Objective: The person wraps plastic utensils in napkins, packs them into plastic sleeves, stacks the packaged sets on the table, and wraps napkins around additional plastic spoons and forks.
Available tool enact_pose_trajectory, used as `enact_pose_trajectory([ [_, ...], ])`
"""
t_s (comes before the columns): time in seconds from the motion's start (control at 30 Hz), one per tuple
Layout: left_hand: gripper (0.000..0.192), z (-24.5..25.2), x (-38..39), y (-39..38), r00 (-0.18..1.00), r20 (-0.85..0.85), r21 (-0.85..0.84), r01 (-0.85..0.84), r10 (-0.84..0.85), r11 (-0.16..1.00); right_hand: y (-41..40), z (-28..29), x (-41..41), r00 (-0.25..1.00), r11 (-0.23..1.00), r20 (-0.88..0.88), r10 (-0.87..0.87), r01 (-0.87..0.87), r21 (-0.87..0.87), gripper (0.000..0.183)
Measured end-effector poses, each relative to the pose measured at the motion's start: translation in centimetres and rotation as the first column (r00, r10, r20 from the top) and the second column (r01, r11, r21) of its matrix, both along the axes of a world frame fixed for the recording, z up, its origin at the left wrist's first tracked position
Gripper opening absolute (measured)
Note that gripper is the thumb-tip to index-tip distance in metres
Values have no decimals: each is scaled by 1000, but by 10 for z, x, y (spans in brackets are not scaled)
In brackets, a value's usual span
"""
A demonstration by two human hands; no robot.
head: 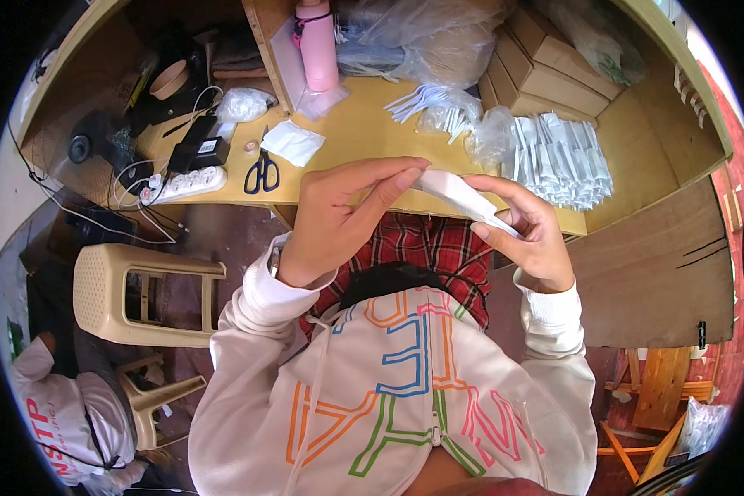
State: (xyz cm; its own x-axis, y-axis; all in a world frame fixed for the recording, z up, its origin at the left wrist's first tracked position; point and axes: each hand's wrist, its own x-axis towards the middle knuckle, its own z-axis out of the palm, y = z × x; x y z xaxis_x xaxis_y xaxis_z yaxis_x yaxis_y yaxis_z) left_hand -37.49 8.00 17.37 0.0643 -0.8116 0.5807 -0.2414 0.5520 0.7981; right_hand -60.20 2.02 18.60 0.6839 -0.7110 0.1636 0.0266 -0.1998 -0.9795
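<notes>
A white paper napkin (456, 191) is wrapped around a plastic utensil, whose pale handle (506, 227) sticks out at the lower right end. My left hand (338, 217) pinches the napkin's upper left end between thumb and fingertips. With fingers curled around the other end, my right hand (538, 239) holds the wrapped utensil near its handle. The utensil's head is hidden inside the paper. Beyond my hands, loose white plastic utensils (416, 102) lie on the wooden desk (363, 111). A pile of wrapped utensils in clear sleeves (561, 160) lies to the right.
Scissors (261, 172), a tape roll (251, 147) and a folded napkin (292, 143) lie left. A power strip (186, 184) and fan (93, 146) stand farther left. Behind are a pink bottle (318, 53), plastic bags (434, 46) and cardboard boxes (552, 68). A person (77, 421) sits lower left, beyond a stool (102, 294).
</notes>
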Motion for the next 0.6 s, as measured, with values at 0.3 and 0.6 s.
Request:
enact_pose_trajectory([
  [0.3,19,2,-2,1,1000,-14,-16,-28,28,999,3,0,1,1000,998,8,-13,13,-60,48],
  [0.6,20,4,-2,1,983,147,-65,-102,111,993,-2,-2,1,1000,996,-5,-11,11,-88,48],
])
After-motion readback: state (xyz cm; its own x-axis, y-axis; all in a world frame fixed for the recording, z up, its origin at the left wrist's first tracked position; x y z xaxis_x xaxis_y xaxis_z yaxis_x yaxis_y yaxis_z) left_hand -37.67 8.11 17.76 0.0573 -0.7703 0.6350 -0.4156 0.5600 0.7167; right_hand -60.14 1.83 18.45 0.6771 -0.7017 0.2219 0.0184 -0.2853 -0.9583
